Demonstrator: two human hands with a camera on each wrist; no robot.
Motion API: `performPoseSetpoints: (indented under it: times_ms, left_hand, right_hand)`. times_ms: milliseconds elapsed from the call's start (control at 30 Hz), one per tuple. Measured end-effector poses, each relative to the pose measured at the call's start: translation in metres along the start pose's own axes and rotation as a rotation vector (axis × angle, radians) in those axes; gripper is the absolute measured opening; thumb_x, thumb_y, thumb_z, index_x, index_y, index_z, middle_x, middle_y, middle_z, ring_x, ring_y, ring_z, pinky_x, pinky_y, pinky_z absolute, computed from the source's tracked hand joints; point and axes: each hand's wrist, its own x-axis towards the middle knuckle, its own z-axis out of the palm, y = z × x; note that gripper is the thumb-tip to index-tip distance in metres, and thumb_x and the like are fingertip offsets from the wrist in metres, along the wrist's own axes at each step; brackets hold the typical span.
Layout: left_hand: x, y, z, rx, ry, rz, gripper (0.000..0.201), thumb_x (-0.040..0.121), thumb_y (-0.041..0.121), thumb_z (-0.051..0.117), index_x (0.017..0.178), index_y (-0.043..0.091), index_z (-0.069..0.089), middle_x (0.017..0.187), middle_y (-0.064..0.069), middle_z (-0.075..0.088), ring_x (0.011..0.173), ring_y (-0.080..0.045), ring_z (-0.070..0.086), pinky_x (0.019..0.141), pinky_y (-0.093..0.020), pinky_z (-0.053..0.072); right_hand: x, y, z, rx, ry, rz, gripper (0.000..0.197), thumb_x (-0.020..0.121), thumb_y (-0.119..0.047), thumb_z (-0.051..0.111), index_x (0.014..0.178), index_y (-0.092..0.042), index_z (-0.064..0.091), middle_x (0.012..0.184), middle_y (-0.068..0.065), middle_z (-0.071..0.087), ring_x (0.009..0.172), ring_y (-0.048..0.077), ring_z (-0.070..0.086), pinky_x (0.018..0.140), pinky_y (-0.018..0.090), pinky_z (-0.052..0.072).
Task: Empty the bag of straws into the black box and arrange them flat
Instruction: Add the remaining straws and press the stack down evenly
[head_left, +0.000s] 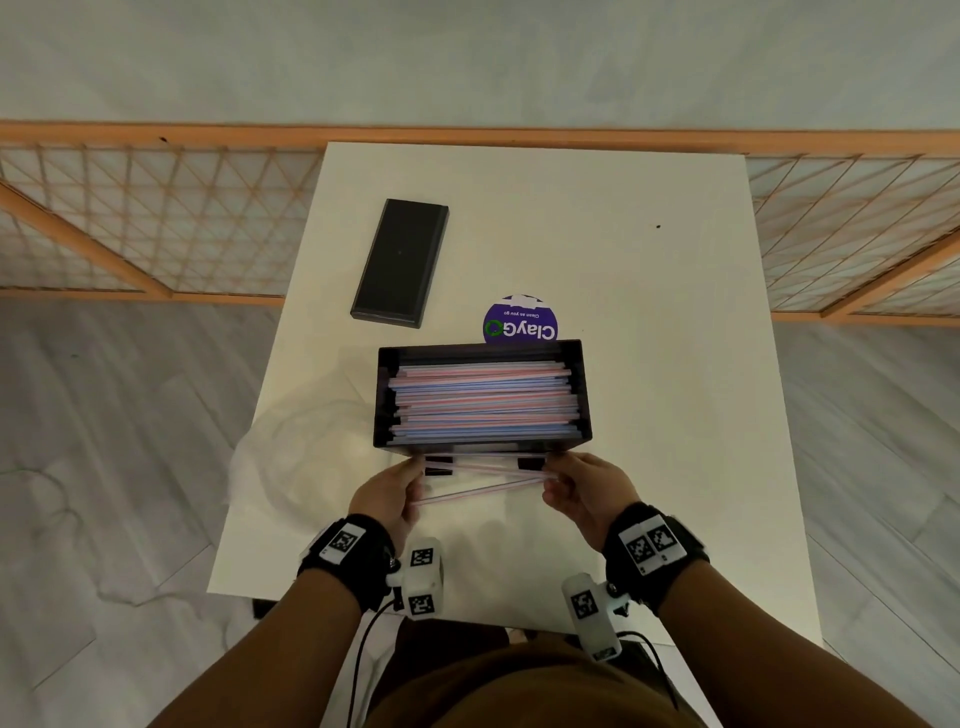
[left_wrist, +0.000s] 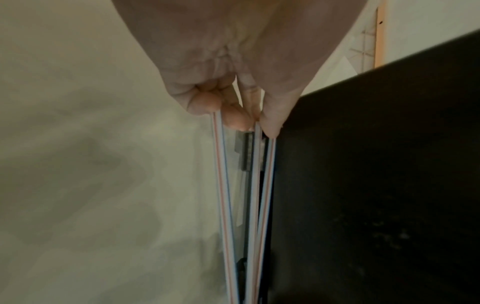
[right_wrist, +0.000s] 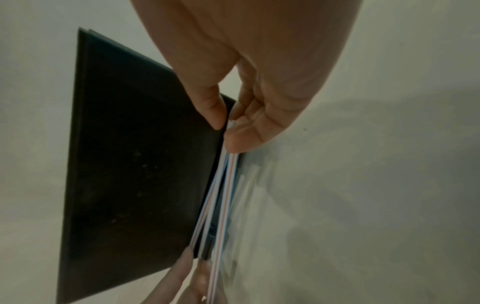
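The black box (head_left: 584, 384) stands mid-table, filled with several striped straws (head_left: 483, 400) lying flat along its length. Just in front of its near wall, a few loose straws (head_left: 488, 470) are held by their ends between both hands. My left hand (head_left: 397, 493) pinches their left ends (left_wrist: 219, 156); my right hand (head_left: 582, 491) pinches their right ends (right_wrist: 228, 176). The box's dark outer wall (left_wrist: 376, 185) (right_wrist: 135, 164) sits right beside the fingers. A clear plastic bag (head_left: 291, 457) lies crumpled on the table to the left.
A black lid (head_left: 400, 262) lies at the far left of the white table (head_left: 649, 312). A purple round sticker (head_left: 521, 323) shows behind the box. An orange lattice screen (head_left: 156, 208) stands beyond the table's far edge.
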Motion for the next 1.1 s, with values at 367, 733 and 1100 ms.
performPoseSetpoints:
  times_ms: [367,733,1100]
  left_hand:
    - [0.003,0.001,0.007,-0.094,-0.031,0.03,0.014,0.099,0.013,0.067,0.087,0.014,0.061,0.065,0.0,0.053,0.059,-0.011,0.047,0.049,-0.019,0.039]
    - [-0.001,-0.002,0.007,-0.17,-0.017,0.016,0.011,0.097,0.011,0.07,0.089,0.009,0.062,0.072,-0.005,0.058,0.061,-0.012,0.052,0.042,-0.016,0.043]
    - [-0.074,0.005,-0.031,-0.049,-0.282,0.007,0.027,0.094,0.015,0.07,0.12,0.012,0.071,0.11,-0.014,0.074,0.097,-0.029,0.072,0.084,-0.042,0.062]
  right_hand:
    - [0.007,0.001,-0.003,-0.058,0.059,0.024,0.019,0.091,-0.018,0.078,0.097,-0.009,0.064,0.07,0.005,0.057,0.056,0.02,0.06,0.06,0.033,0.058]
    - [0.001,-0.004,0.003,-0.128,0.023,0.022,0.004,0.093,0.001,0.069,0.096,0.002,0.067,0.073,0.012,0.062,0.055,0.019,0.061,0.059,0.032,0.061]
    - [-0.07,-0.047,-0.02,-0.359,-0.186,-0.03,0.005,0.094,0.001,0.067,0.093,0.005,0.07,0.074,0.015,0.06,0.062,0.022,0.057,0.062,0.031,0.058]
